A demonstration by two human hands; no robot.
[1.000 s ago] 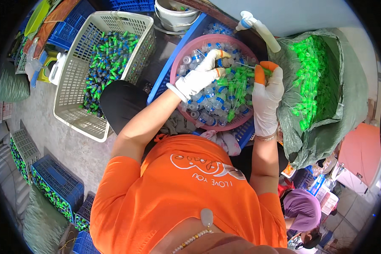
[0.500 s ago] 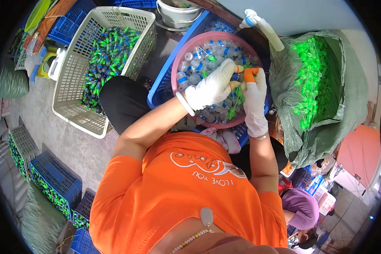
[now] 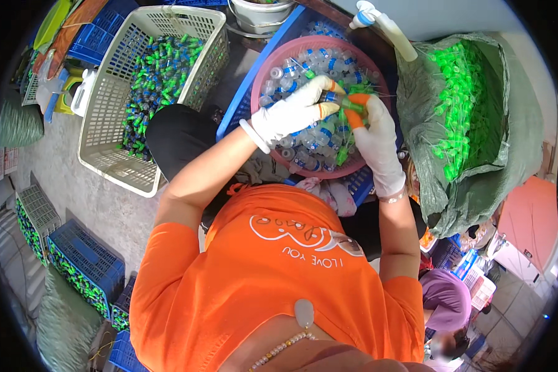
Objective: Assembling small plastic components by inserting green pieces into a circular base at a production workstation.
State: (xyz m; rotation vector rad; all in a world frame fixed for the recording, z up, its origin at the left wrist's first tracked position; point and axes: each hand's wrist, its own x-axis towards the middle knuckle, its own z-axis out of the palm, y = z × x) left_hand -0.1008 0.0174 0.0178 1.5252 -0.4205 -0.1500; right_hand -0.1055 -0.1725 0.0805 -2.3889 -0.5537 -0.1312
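Observation:
A small dark bottle with a blue band (image 3: 333, 97) lies sideways above the pink basin (image 3: 261, 68). My left hand (image 3: 297, 111), in a white glove with orange fingertips, grips its body. On the bottle's green top (image 3: 354, 106), the orange-tipped fingers of my gloved right hand (image 3: 377, 133) are closed. Beneath both hands, the basin holds many small see-through bottles (image 3: 322, 133) with blue bands, along with a few green tops. Fingers partly cover the join between bottle and top.
Left of me stands a white crate (image 3: 99, 133) of dark bottles with green tops. A green sack (image 3: 418, 124) on the right is full of green tops with thin tubes. The basin rests in a blue crate (image 3: 245, 93). A person in purple (image 3: 446, 297) sits behind at right.
My left hand has shifted left and my right hand slightly right and down, with the fingers spread wider apart. The bottle and its green top now show between them.

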